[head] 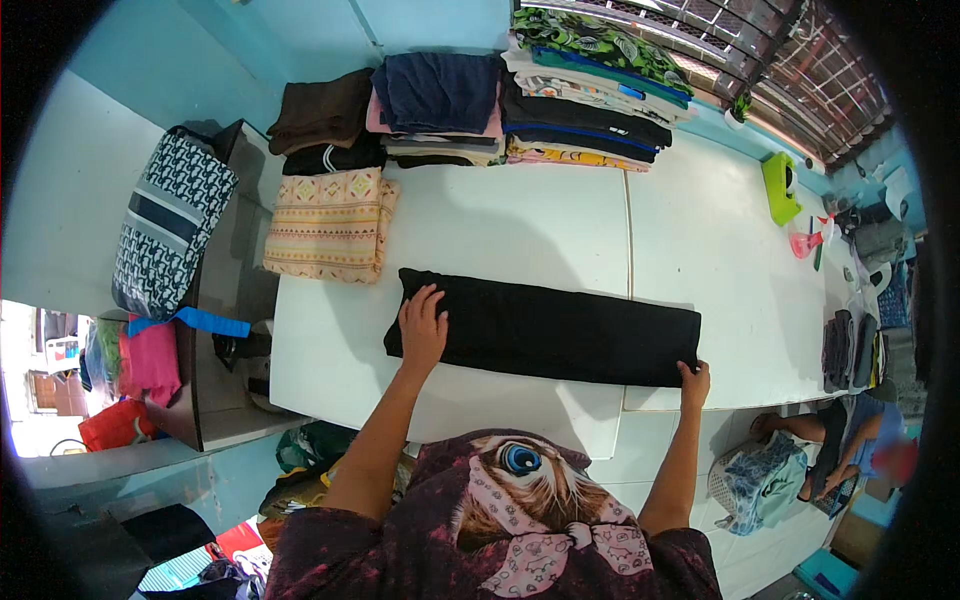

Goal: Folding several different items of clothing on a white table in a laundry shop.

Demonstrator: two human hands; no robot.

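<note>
Across the white table (480, 217) in front of me lies a black garment (555, 326), folded lengthwise into a long flat strip; its exact kind cannot be told. My left hand (424, 322) rests flat on its left end with fingers spread. At the lower right corner, my right hand (694, 379) pinches the cloth's edge between thumb and fingers. Beyond my left hand sits a folded cream patterned cloth (326, 225), printed with bands of small motifs.
Folded clothes (585, 112) stand in several stacks along the far wall. A patterned bag (176, 225) leans at the left. At the right are a green holder (780, 187) and a pink spray bottle (806, 244). A person (862, 442) sits by a laundry basket (761, 480).
</note>
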